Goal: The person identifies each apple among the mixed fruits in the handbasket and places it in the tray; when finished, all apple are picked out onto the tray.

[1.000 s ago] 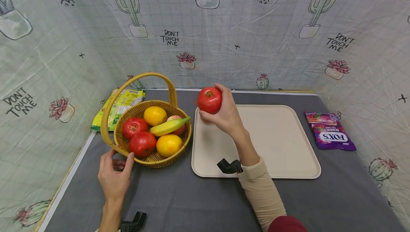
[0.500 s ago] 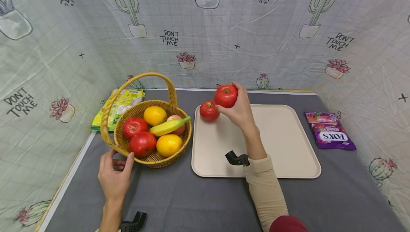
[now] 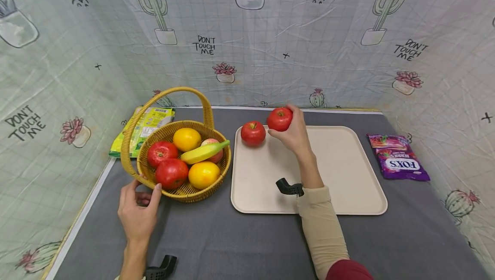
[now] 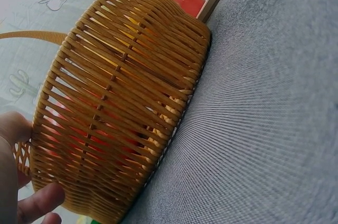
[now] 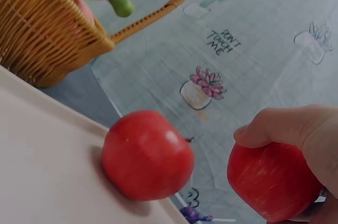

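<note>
My right hand (image 3: 295, 136) holds a red apple (image 3: 279, 119) over the far edge of the beige tray (image 3: 340, 172). In the right wrist view the thumb lies over the top of this apple (image 5: 274, 182), which hangs apart from the other one. A second red apple (image 3: 253, 133) rests in the tray's far left corner. On the left, my left hand (image 3: 138, 211) pinches the near left rim of a yellow woven basket (image 3: 209, 193). Inside sit two red apples (image 3: 172, 174), two yellow lemons (image 3: 204, 175), a banana (image 3: 201, 153) and a pinkish fruit (image 3: 215, 153) partly under the banana.
Behind the basket, its tall handle (image 3: 127, 142) rises in front of a yellow-green packet (image 3: 151, 123). A purple candy bag (image 3: 398, 157) lies right of the tray on the grey cloth (image 3: 239, 245). Printed fabric walls (image 3: 286, 74) enclose the table's back and sides.
My right hand has moved right with its apple, uncovering the apple in the tray's corner, and has lowered slightly since half a second ago. My left hand and the basket stay put.
</note>
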A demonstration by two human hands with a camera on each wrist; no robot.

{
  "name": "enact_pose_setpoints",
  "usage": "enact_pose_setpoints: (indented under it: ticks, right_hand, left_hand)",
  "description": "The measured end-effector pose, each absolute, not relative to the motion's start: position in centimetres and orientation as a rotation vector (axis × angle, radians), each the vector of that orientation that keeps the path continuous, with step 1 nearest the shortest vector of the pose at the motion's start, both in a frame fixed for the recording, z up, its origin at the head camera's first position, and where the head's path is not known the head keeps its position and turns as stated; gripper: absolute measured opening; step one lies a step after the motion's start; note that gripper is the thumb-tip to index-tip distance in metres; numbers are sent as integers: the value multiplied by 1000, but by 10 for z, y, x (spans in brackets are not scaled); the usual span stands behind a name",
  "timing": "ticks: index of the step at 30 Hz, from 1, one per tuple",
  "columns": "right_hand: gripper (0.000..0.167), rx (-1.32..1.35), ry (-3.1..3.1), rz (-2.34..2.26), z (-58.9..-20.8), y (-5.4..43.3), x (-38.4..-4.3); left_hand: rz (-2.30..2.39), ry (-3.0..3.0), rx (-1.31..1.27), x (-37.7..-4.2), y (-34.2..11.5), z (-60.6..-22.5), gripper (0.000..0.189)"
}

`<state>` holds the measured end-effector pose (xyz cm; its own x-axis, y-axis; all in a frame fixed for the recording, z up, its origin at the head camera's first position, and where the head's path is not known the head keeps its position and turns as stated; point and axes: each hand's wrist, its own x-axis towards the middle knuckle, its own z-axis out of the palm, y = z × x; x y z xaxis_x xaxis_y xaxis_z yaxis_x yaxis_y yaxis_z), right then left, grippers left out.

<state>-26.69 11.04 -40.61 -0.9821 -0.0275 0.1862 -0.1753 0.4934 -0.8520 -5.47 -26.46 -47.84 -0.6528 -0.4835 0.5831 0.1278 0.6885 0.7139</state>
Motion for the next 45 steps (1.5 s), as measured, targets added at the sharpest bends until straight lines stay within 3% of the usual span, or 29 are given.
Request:
enact_pose_setpoints:
  ticks: [18, 45]
  right_hand:
    - [93, 58, -2706, 1476, -444, 118, -283]
    - [98, 21, -2801, 1502, -462, 119, -287]
  left_hand:
    - [-946, -2083, 284, -55, -263, -478, 48]
    - [-947, -2061, 267, -55, -264, -481, 49]
